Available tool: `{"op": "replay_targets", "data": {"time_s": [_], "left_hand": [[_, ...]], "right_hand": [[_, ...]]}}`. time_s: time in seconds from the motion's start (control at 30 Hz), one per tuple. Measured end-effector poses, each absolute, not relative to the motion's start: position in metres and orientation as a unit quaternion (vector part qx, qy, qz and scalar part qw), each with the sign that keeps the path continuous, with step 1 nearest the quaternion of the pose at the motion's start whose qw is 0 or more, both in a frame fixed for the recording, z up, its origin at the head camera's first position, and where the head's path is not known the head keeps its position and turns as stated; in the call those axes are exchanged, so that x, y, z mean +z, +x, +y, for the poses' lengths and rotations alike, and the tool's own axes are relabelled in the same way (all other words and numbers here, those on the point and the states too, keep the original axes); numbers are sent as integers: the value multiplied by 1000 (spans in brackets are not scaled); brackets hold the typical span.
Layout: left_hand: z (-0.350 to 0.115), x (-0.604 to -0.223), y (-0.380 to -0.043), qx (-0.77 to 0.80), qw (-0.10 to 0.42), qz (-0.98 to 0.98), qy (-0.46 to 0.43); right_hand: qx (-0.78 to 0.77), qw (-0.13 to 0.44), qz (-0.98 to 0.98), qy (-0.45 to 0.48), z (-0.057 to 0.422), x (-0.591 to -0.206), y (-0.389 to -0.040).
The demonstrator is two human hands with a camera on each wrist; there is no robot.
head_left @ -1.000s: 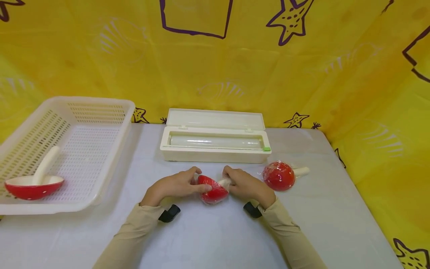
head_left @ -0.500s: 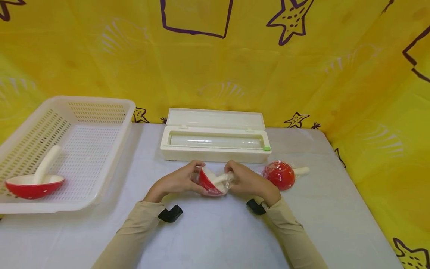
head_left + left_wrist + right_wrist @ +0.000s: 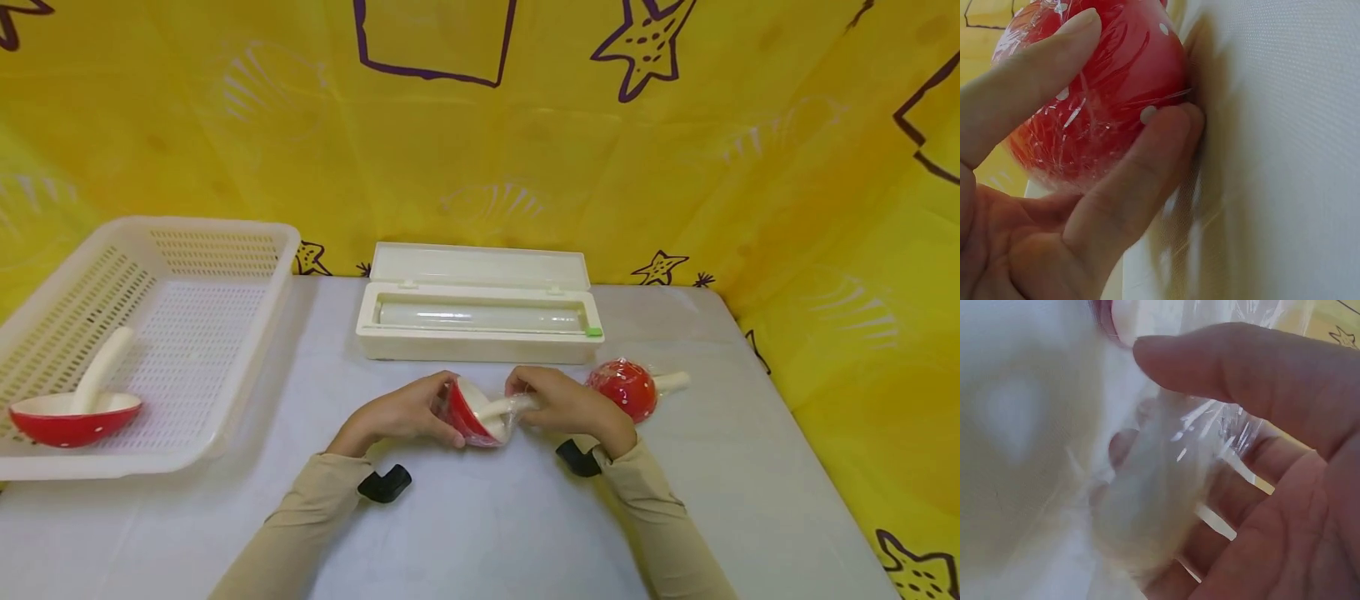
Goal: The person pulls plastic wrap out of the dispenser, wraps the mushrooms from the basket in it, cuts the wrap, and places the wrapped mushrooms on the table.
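Between my hands, a red ladle point(image 3: 468, 414) with a white inside and white handle is tilted on its side, with clear cling film point(image 3: 1222, 434) around it. My left hand point(image 3: 408, 410) grips the bowl; in the left wrist view the thumb and fingers lie on its red, white-dotted outside point(image 3: 1125, 69), where the film is wrinkled. My right hand point(image 3: 573, 406) holds the film-covered handle point(image 3: 1154, 487), its fingers curled round it. A second film-wrapped red ladle point(image 3: 624, 388) lies bowl up beside my right hand, its handle pointing right.
Behind my hands stands an open cream cling film box point(image 3: 480, 346) with a film roll point(image 3: 480, 316) inside. At the left, a white plastic basket point(image 3: 258, 358) holds another red ladle point(image 3: 78, 427). A yellow patterned cloth point(image 3: 480, 150) hangs behind the white table point(image 3: 465, 533).
The ladle in my hands has turned so its white inside shows, with the handle toward the right. My right hand has shifted slightly right. The other ladles stay put.
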State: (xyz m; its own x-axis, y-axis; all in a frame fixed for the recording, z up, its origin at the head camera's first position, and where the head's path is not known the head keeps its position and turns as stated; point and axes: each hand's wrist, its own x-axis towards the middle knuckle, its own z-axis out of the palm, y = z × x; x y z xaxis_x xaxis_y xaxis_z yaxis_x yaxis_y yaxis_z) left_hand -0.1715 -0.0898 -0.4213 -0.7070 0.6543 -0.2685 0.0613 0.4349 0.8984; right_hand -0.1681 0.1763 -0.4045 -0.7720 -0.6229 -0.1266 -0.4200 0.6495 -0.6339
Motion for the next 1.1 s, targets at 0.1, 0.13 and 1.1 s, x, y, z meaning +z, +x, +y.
{"op": "replay_targets", "data": {"time_s": [0.1, 0.13, 1.1], "left_hand": [[-90, -422, -171, 484, 318, 782, 231], [-91, -422, -172, 485, 322, 779, 235], [-102, -411, -173, 413, 255, 844, 228]], "right_hand": [[-290, 179, 899, -274, 176, -403, -168], [-286, 182, 902, -269, 177, -403, -168], [-269, 144, 940, -152, 270, -396, -106]]}}
